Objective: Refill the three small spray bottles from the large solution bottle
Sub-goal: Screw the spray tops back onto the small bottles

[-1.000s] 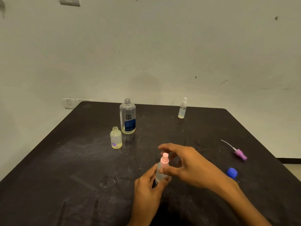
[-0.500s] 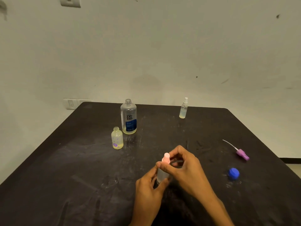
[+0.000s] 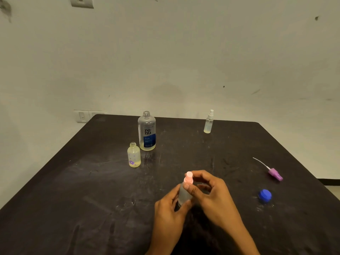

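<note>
The large solution bottle (image 3: 146,131) stands uncapped at the rear of the tabletop (image 3: 73,181), a little yellowish liquid at its bottom; the open flowered bottle (image 3: 134,155) beside it holds pale liquid. The left hand (image 3: 168,216) grips the frosted bottle (image 3: 184,194) near the front centre, while the right hand (image 3: 209,197) pinches its pink sprayer (image 3: 189,177), lower than a second ago.

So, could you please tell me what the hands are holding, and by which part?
Left hand grips the small frosted bottle by its body; right hand pinches its pink spray top.
</note>
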